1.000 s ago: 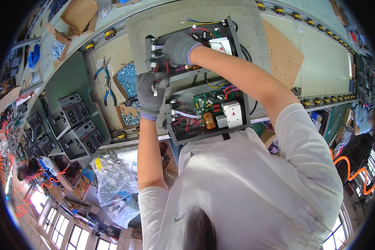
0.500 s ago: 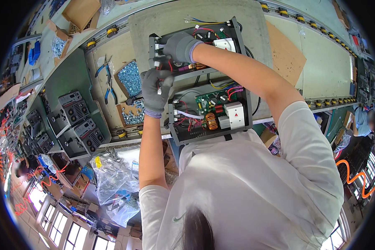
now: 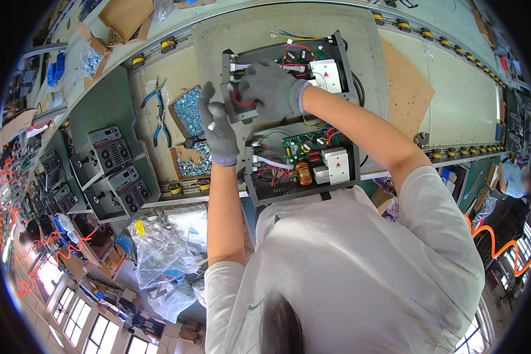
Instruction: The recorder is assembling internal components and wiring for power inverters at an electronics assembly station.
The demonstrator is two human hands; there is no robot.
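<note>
On the table (image 3: 218, 35), the far chassis (image 3: 344, 66) stands open, seemingly part-wired, coloured leads (image 3: 304, 37) ending loose. My right hand (image 3: 274, 88) curls over its left end; my left hand (image 3: 221, 130), half-open, is just beside. Whether either grips anything, I cannot tell.

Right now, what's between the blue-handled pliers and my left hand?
In the head view, two cardboard trays of small silvery-blue fasteners, plus a dark object between them, separate the blue-handled pliers from your left hand.
</note>
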